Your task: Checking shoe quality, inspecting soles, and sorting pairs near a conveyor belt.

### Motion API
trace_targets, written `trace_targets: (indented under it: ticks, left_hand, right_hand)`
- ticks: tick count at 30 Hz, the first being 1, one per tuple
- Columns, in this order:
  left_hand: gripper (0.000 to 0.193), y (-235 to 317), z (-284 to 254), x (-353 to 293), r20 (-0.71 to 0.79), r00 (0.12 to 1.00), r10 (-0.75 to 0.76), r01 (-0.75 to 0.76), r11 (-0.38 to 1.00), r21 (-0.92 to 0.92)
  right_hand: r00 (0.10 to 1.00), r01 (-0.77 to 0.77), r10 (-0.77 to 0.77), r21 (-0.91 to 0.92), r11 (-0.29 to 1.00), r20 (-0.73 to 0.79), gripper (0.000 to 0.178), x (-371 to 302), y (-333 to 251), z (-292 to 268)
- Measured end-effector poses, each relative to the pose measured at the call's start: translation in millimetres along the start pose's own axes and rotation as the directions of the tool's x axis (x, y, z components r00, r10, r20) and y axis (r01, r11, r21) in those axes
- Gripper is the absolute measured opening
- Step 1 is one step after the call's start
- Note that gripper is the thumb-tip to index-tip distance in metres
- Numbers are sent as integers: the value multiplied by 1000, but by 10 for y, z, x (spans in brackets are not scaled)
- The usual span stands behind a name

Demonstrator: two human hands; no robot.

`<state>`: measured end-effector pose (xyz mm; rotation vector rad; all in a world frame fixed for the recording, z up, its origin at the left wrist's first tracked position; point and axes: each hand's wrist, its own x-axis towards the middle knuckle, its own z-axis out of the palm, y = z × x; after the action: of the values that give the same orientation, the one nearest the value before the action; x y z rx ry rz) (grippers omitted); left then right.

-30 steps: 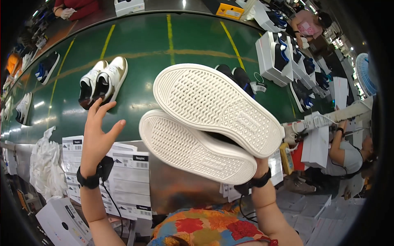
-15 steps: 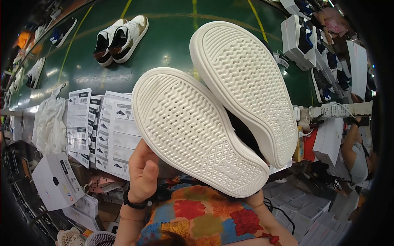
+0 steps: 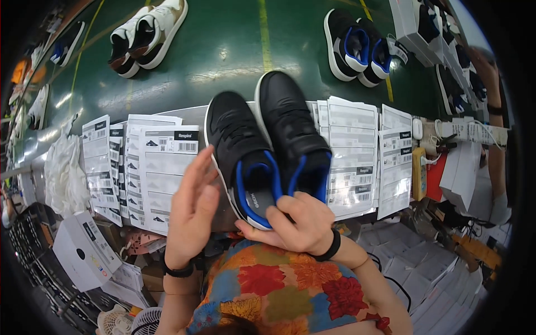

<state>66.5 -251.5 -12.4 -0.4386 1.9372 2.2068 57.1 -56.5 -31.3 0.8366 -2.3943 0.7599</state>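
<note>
A pair of black sneakers with blue linings and white soles is upright in front of me, toes pointing away. My right hand [image 3: 301, 223] grips both at the heels, its fingers curled into the collars of the left sneaker [image 3: 230, 120] and the right sneaker [image 3: 286, 111]. Beside the outer edge of the left sneaker, my left hand [image 3: 192, 215] is open with its fingers extended. Its fingertips come close to the sole; whether they touch it, I cannot tell.
Printed label sheets [image 3: 170, 153] lie left of the sneakers, and more label sheets [image 3: 353, 134] lie right. White-brown sneakers [image 3: 159, 28] and black-white shoes [image 3: 340, 53] stand on the green conveyor [image 3: 223, 50]. A crumpled plastic bag [image 3: 66, 173] and a white shoebox [image 3: 84, 251] are at left.
The sneakers have turned from showing their white soles to showing their uppers, and moved lower and nearer. My right hand has come into view at the heels. The left hand's fingers have straightened.
</note>
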Motion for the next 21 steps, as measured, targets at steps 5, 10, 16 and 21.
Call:
trace_targets:
  ticks: [5, 10, 16, 21]
  left_hand:
    - [83, -264, 137, -18, 106, 989, 101, -146, 742, 654]
    - [65, -251, 50, 120, 296, 834, 466, -474, 330, 816]
    - [39, -22, 51, 496, 664, 472, 580, -800, -35, 599]
    - [21, 466, 86, 892, 565, 574, 593, -785, 202, 586]
  right_hand:
    - [966, -14, -19, 126, 992, 259, 35, -260, -28, 62]
    - [984, -160, 147, 132, 978, 105, 28, -139, 324, -184]
    - [963, 200, -216, 110, 974, 162, 31, 233, 715, -34]
    - [943, -195, 72, 364, 911, 325, 18, 787, 960, -150]
